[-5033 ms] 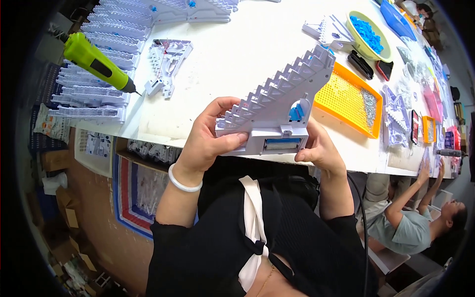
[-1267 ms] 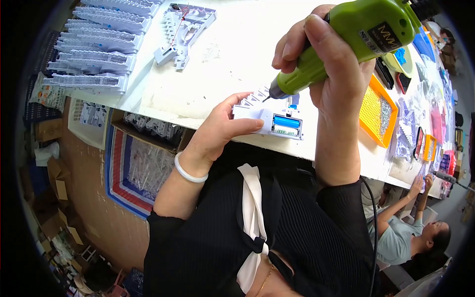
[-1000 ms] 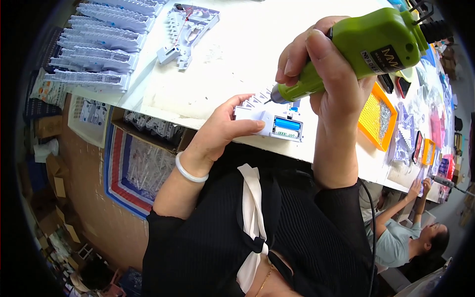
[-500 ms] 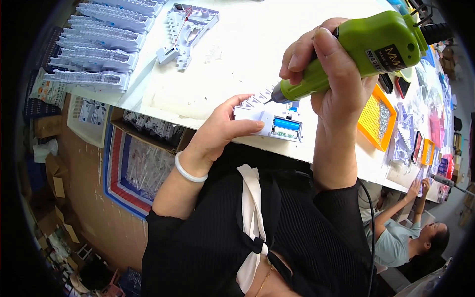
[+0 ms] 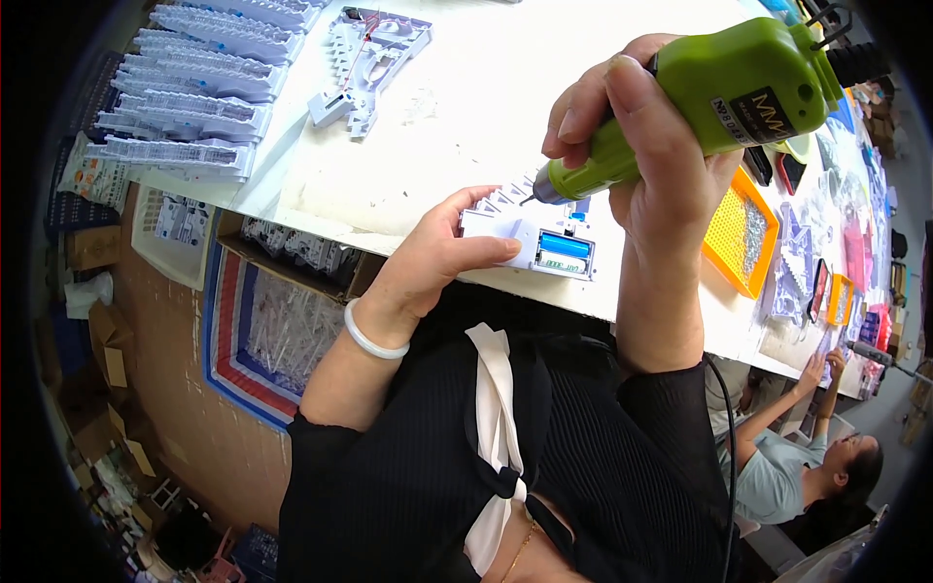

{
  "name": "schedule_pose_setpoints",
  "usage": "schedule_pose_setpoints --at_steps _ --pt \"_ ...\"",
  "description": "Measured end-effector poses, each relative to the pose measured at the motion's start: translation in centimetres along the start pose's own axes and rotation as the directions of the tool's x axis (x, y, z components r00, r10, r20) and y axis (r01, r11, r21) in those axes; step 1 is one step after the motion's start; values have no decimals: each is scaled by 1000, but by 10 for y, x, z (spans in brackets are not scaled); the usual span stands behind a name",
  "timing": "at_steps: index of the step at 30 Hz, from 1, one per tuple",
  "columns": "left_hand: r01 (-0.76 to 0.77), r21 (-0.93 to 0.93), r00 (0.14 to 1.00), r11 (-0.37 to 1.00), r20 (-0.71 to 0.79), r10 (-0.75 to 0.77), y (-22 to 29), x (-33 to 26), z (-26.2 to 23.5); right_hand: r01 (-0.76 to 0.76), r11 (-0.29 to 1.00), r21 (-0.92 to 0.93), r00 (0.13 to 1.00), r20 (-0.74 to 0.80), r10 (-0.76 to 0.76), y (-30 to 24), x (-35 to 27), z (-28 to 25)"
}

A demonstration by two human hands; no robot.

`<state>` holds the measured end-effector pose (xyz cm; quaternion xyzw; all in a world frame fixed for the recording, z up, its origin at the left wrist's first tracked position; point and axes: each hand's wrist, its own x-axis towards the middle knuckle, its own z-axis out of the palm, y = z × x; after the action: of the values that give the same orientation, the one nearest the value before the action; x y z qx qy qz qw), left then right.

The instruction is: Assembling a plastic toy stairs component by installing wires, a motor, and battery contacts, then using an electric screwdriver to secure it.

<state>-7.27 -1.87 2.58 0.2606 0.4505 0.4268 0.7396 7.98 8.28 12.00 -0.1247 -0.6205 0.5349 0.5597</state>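
Observation:
My right hand [image 5: 656,136] is wrapped round a green electric screwdriver [image 5: 719,92], tilted so that its bit points down and to the left. The bit's tip meets or hovers just over a white plastic housing [image 5: 501,228] with a toothed edge; I cannot tell whether it touches. My left hand [image 5: 442,238] grips the left end of this housing, thumb on top and fingers behind. Two batteries [image 5: 564,248], one blue and one pale, lie in the compartment at the housing's right end. Part of the toothed edge is hidden by the screwdriver's nose.
A similar open housing [image 5: 369,63] with red wire lies farther back on the white table [image 5: 340,185]. Stacked white housings [image 5: 194,97] fill the far left. An orange tray [image 5: 743,233] of small metal parts sits at right. Beyond it, a co-worker [image 5: 787,466] works at the same table.
The screwdriver and my right hand have shifted very slightly. My left hand and the housing have barely moved, and the pale battery looks turned in its compartment.

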Motion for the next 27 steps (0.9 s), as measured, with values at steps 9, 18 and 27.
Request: schedule_pose_setpoints --at_steps 9,18,27 --pt "-7 5 1000 1000 -1 7 -2 0 -1 25 1000 -14 999 34 -24 4 -1 -5" --pt "-7 1 1000 1000 -2 7 -2 0 -1 -34 989 -146 998 44 41 -6 -2 7" --pt "-29 -20 999 999 27 29 -4 1 -3 -30 994 -106 989 139 44 6 -2 8"
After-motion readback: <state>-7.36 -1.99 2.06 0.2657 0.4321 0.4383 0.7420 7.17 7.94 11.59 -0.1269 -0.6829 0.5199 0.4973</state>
